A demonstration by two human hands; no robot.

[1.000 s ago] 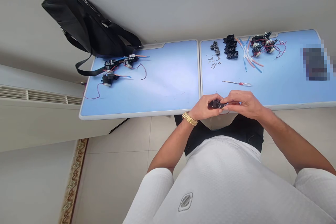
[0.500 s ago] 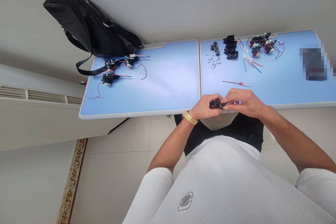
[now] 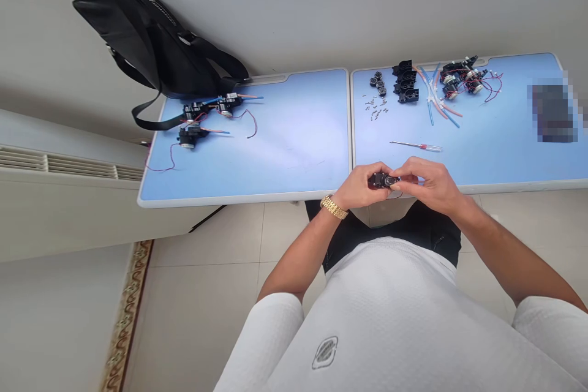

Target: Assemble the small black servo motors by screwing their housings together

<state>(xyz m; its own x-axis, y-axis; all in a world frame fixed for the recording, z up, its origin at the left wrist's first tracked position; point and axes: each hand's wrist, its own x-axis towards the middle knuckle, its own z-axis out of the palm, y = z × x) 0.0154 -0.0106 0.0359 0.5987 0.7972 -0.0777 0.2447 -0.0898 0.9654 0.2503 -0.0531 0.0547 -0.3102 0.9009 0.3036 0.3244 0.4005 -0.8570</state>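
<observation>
Both hands meet at the near edge of the blue table (image 3: 285,159). My left hand (image 3: 361,187), with a gold watch on its wrist, is closed round a small black motor part (image 3: 381,180). My right hand (image 3: 429,180) pinches the same part from the right, fingers curled. A thin dark wire hangs just below the part. A red-handled screwdriver (image 3: 416,146) lies on the table just beyond my hands.
At the back right lie small black parts (image 3: 405,89), loose screws (image 3: 374,107), coloured tubes (image 3: 436,104) and wired motor units (image 3: 463,79). More wired units (image 3: 202,119) sit at the left beside a black bag (image 3: 156,49). A radiator (image 3: 64,165) stands left of the table.
The hands have stayed together on the small part, shifting only slightly; the right fingers have adjusted their pinch. The view has moved a little.
</observation>
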